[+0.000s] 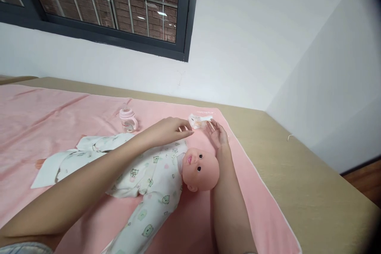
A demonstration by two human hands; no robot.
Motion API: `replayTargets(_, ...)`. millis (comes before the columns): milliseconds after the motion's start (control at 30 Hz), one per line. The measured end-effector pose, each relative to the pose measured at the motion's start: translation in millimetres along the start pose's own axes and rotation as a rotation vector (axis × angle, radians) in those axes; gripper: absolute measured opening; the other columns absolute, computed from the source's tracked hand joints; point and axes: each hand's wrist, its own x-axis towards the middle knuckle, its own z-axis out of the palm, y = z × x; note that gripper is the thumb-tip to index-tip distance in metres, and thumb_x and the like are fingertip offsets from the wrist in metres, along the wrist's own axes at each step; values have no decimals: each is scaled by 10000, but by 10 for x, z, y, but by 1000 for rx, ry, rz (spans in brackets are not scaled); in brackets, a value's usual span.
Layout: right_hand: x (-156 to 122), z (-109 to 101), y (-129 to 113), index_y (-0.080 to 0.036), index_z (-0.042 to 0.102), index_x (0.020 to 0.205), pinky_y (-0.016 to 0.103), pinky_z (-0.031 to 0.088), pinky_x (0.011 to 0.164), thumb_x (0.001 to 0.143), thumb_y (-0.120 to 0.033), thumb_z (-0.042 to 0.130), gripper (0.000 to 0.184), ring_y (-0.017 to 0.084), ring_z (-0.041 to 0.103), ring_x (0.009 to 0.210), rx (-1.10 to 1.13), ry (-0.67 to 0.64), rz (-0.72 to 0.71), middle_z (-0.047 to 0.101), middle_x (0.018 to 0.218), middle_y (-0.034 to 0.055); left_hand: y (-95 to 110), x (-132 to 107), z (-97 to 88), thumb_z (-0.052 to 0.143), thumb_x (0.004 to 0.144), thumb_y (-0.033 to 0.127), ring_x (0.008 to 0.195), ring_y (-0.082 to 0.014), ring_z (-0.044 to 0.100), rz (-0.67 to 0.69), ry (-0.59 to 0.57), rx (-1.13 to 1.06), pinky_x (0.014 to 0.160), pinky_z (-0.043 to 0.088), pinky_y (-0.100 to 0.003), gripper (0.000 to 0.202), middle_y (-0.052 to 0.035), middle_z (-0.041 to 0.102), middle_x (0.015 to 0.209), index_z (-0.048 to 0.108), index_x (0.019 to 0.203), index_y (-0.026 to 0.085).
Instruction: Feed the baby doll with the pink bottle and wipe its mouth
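A baby doll [201, 176] in white pyjamas with a green animal print lies on its back on a pink blanket [196, 222], its bald head toward the right. My left hand [171, 130] hovers over the doll's upper body, empty, its fingers loosely curved and apart. Beyond the doll's head, my right hand [217, 134] is open with the palm turned up and inward. Between the two hands lies a small crumpled white packet with orange marks [199, 121]. The right fingertips are close to it; whether they touch it I cannot tell.
A pink baby bottle with handles [127, 119] stands on the blanket behind the doll. The blanket covers most of a wooden tabletop [268, 154], whose right side is bare wood. Behind it rise a white wall [232, 47] and a dark-framed window [183, 16].
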Motion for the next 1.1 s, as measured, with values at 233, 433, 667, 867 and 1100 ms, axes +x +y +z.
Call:
replayTargets(233, -223, 308, -505, -186, 690, 749, 330, 542, 875, 779, -298, 639, 126, 168, 659, 912, -188, -134, -94, 703, 923, 49, -109, -56, -20, 475, 880, 504, 975, -211, 624, 15, 126, -204, 833, 484, -306, 393, -31, 644, 1165, 612, 1127, 230)
replayTargets(433, -563, 797, -918, -160, 708, 698, 258, 532, 694, 745, -365, 688, 212, 135, 617, 765, -586, -467, -112, 653, 843, 49, -56, -54, 6, 562, 859, 448, 1205, -221, 493, 164, 167, -426, 980, 432, -338, 475, -39, 484, 1376, 494, 1294, 269)
replayTargets(667, -888, 1265, -1057, -169, 674, 688, 263, 467, 691, 761, -319, 697, 169, 119, 562, 713, -848, -805, -100, 614, 727, 19, -51, -134, 29, 711, 770, 359, 1193, -216, 495, 285, -100, -664, 974, 413, -348, 611, -69, 542, 1275, 451, 1313, 255)
replayTargets(867, -1072, 1477, -1085, -163, 664, 655, 267, 430, 668, 807, -384, 633, 270, 116, 537, 702, -984, -730, -185, 583, 728, 21, -74, -232, -45, 742, 727, 349, 828, -164, 591, 186, -224, -734, 674, 435, -243, 434, -27, 631, 931, 575, 1089, 179)
replayTargets(1100, -1199, 1582, -1080, -166, 645, 698, 254, 450, 642, 685, -384, 744, 240, 108, 542, 689, -1127, -649, -113, 599, 778, 13, -118, -318, -94, 730, 719, 420, 623, -102, 473, 86, -254, -646, 531, 326, -194, 319, 19, 535, 704, 639, 800, 125)
